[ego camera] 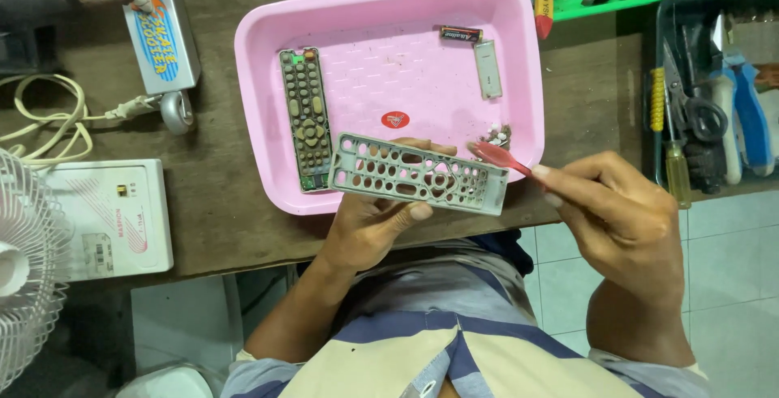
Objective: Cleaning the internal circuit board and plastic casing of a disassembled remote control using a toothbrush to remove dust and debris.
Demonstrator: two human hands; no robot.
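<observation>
Left hand [375,223] grips the grey remote cover [419,174] at the frame's centre, over the pink tray [260,57], while right hand [613,203] pinches a red brush [499,157] touching it.

Grey holed remote cover [418,173] (held level)

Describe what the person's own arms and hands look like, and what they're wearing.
Both hands are bare: no gloves, rings or watch show on the left hand or the right hand. The forearms are uncovered too. Short sleeves end near the elbows, part of a striped shirt with cream, dark blue and grey bands.
</observation>
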